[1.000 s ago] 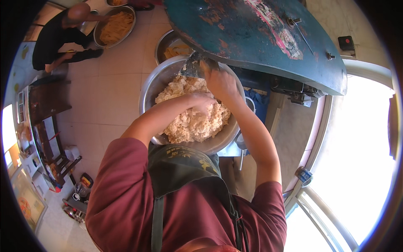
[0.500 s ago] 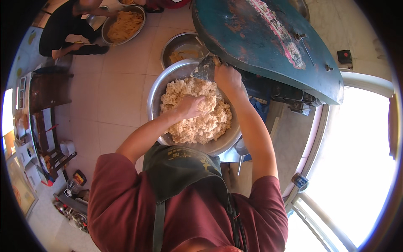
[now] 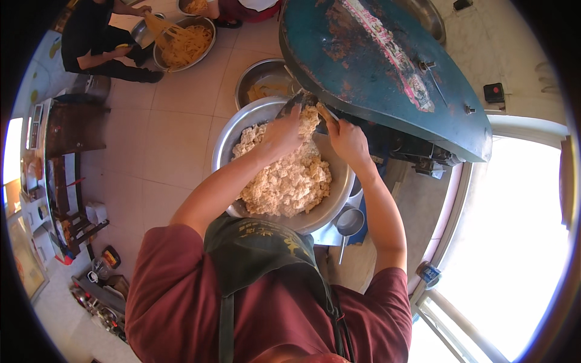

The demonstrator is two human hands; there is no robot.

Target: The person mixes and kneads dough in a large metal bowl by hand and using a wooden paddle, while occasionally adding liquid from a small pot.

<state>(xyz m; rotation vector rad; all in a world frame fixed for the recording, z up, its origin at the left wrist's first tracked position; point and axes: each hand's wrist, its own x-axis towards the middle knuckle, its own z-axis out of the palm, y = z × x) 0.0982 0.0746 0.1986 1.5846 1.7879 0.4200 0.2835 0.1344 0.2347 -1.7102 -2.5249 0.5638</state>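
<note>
A wide metal bowl in front of me holds a pale, crumbly dough-like mixture. My right hand is closed around the wooden handle of a scraper. Its dark, smeared blade leans over the bowl's far rim. Against the blade, my left hand presses a lump of the mixture, its fingers close together and partly hidden by it. Most of the mixture is heaped in the bowl's left and near part, and bare metal shows at the right.
A large blue-green, worn metal cover juts in at the far right. Behind the bowl stands another metal bowl with yellowish pieces. A small saucepan lies at the near right. Far left, a co-worker lifts yellow strips from a basin.
My left hand has moved from the middle of the mixture up to the scraper. The right hand has shifted right and nearer, tilting the handle. The co-worker has raised strips from the basin.
</note>
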